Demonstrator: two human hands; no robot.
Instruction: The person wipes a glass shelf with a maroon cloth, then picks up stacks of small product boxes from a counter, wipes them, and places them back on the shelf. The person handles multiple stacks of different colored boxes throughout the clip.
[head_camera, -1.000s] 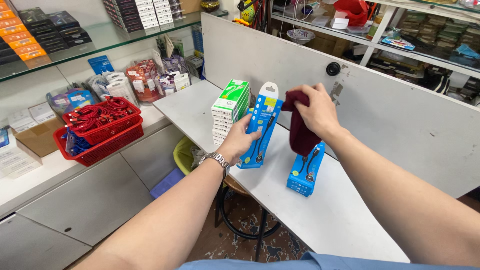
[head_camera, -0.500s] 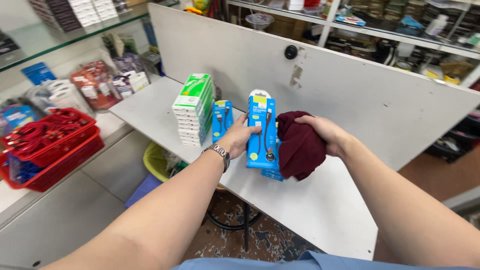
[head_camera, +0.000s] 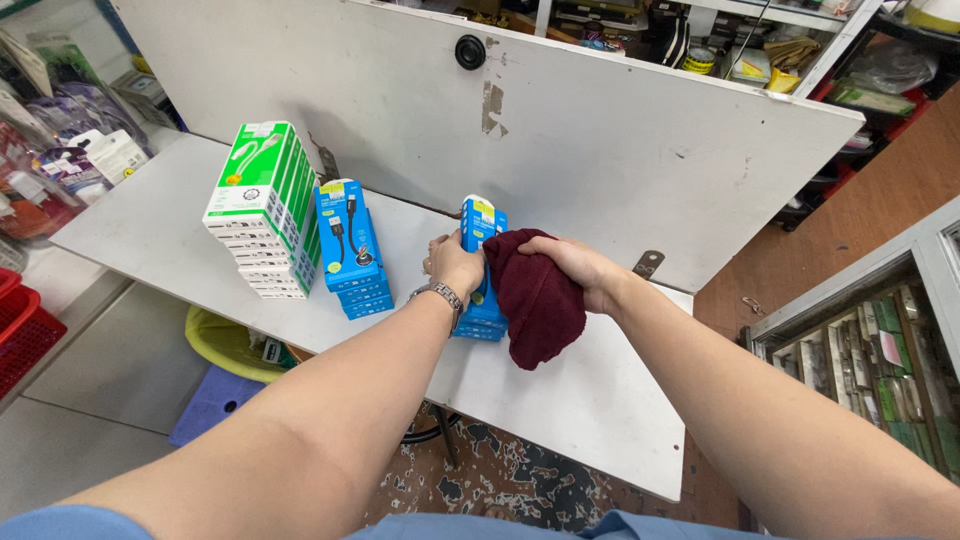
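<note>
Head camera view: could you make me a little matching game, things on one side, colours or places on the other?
Things:
1. cloth
2. tallest box stack
3. box in the left hand
4. bin

Descriptions:
A. green and white
B. blue, held upright
C. yellow, under the table
D. dark red, in the right hand

Pairs: 1-D, 2-A, 3-B, 4-C

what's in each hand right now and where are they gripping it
The left hand grips the upright blue box by its left side. The right hand clutches the dark red cloth by its bunched top, against the box.
</note>
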